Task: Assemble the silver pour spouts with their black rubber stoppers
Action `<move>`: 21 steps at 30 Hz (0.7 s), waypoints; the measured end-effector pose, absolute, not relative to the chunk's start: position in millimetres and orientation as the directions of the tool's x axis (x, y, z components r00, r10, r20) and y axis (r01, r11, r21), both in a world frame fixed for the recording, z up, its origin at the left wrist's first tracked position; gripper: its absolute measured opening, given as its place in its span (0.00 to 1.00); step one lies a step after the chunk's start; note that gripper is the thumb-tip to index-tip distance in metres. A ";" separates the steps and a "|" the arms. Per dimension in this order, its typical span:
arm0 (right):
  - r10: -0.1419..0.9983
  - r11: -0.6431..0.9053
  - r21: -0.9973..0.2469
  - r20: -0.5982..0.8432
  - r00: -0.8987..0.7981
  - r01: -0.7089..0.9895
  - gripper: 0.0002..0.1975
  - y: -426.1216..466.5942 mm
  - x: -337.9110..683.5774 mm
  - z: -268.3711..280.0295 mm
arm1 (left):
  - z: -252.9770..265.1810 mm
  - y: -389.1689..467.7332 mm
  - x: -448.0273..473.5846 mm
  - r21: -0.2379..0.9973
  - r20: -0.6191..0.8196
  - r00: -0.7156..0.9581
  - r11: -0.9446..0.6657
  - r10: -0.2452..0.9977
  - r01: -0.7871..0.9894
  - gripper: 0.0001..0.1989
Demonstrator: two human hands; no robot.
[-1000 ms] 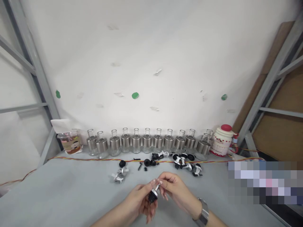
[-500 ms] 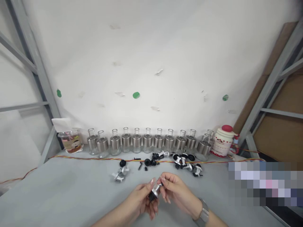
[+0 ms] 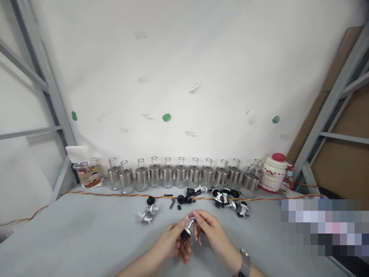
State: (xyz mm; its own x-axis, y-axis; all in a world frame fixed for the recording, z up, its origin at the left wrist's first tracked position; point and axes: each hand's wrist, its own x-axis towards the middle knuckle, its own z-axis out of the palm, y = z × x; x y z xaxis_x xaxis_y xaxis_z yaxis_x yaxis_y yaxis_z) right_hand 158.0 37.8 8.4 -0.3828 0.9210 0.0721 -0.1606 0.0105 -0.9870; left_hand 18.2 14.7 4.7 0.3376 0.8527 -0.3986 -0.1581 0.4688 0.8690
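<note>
Over the front middle of the table, my left hand (image 3: 170,240) is closed round a silver pour spout (image 3: 188,229) with a black ribbed stopper at its lower end. My right hand (image 3: 211,231) pinches a small black piece (image 3: 194,220) at the spout's upper end; its shape is mostly covered by fingertips. Behind my hands lie a black ring-shaped cap (image 3: 180,199) and several small black parts. To the left, silver spout parts (image 3: 146,218) rest near a black stopper (image 3: 150,200). More silver and black pour spouts (image 3: 230,204) are heaped to the right.
Several glass bottles with metal sleeves (image 3: 181,172) stand in a row along the wall. A plastic cup (image 3: 88,177) is at the left end, a cream jar with a red lid (image 3: 272,175) at the right. A twisted red-yellow wire (image 3: 115,194) crosses the table.
My right fingertips have moved slightly left and up, closer to my left thumb at the spout's upper end. The spout stays in my left hand. The view has shifted slightly.
</note>
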 end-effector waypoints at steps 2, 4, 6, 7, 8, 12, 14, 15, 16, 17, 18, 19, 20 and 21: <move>0.941 0.027 -0.988 0.076 -0.331 -0.150 0.19 40.9 160.4 7.7 | 3.3 16.3 17.3 0.864 -0.412 0.314 0.476 0.855 -0.163 0.30; 0.955 0.079 -0.991 0.105 -0.278 -0.104 0.19 44.3 163.7 6.2 | 1.6 17.2 16.7 0.868 -0.412 0.285 0.468 0.865 -0.166 0.30; 0.955 0.174 -0.985 0.170 -0.245 -0.005 0.18 47.2 167.3 4.1 | 1.4 17.1 16.9 0.876 -0.404 0.270 0.455 0.874 -0.162 0.30; 0.947 0.236 -0.970 0.215 -0.237 0.066 0.17 48.3 169.0 3.2 | 2.1 16.7 17.2 0.878 -0.404 0.268 0.453 0.875 -0.156 0.30; 0.934 0.305 -0.940 0.265 -0.240 0.152 0.15 49.4 170.9 2.6 | 3.5 16.1 17.6 0.880 -0.404 0.270 0.452 0.874 -0.147 0.30; 0.823 0.565 -0.596 0.453 -0.342 0.570 0.11 59.8 179.8 4.5 | 11.8 13.1 18.7 0.890 -0.399 0.277 0.442 0.874 -0.115 0.30; 0.778 0.573 -0.318 0.501 -0.380 0.755 0.15 72.4 185.1 7.6 | 14.9 12.1 19.0 0.896 -0.384 0.276 0.428 0.881 -0.117 0.29; 0.770 0.540 -0.175 0.498 -0.399 0.823 0.17 80.5 187.7 9.3 | 15.8 11.8 19.1 0.900 -0.375 0.275 0.419 0.885 -0.120 0.29; 0.769 0.530 -0.136 0.493 -0.407 0.837 0.18 89.5 190.1 11.1 | 16.2 11.4 19.2 0.903 -0.366 0.276 0.411 0.889 -0.123 0.28; 0.769 0.527 -0.114 0.487 -0.415 0.842 0.19 98.7 192.2 13.1 | 16.3 11.2 19.4 0.906 -0.360 0.278 0.405 0.891 -0.125 0.28; 0.769 0.522 -0.094 0.480 -0.421 0.848 0.19 107.8 193.9 15.3 | 16.2 11.0 19.7 0.907 -0.357 0.281 0.402 0.891 -0.125 0.28; 0.770 0.520 -0.075 0.473 -0.428 0.851 0.18 116.2 195.1 17.6 | 15.9 10.8 20.0 0.907 -0.356 0.286 0.403 0.890 -0.125 0.28; 0.770 0.520 -0.057 0.464 -0.438 0.853 0.18 123.5 195.7 20.1 | 15.8 10.7 20.4 0.906 -0.356 0.291 0.404 0.888 -0.126 0.28; 0.769 0.522 -0.042 0.454 -0.449 0.852 0.16 129.4 195.7 22.6 | 15.7 10.7 20.7 0.905 -0.356 0.294 0.405 0.887 -0.127 0.28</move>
State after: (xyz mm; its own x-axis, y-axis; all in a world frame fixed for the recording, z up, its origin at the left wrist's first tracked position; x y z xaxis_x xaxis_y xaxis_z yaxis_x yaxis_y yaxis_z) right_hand 195.7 129.4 22.6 -0.4495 0.7691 0.4544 0.8517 0.5223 -0.0417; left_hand 20.7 10.7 15.7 0.2936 0.8871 -0.3561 -0.1270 0.4055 0.9052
